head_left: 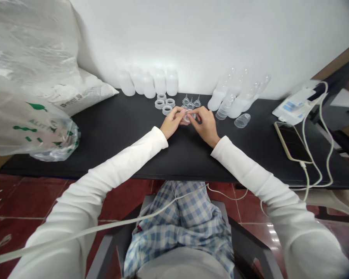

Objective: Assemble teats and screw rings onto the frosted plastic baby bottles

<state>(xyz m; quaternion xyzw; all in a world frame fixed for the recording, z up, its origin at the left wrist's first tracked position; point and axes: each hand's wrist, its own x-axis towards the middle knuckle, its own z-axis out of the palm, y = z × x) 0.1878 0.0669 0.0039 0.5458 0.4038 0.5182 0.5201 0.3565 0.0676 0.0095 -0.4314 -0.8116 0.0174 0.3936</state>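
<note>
My left hand (172,122) and my right hand (205,124) meet over the black table (119,128), fingers pinched together on a small clear ring with a teat (188,116) held between them. Just behind lie several white screw rings (164,105) and three clear silicone teats (191,102). Upright white bottles (148,83) stand along the wall behind the rings. To the right of my hands, several finished bottles (234,99) lie tilted against the wall, and one clear cap (242,120) lies beside them.
A big clear plastic bag (29,97) bulges over the table's left end, with a white sack (78,91) behind it. At the right lie a phone (293,143), a white box (296,104) and white cables (317,155).
</note>
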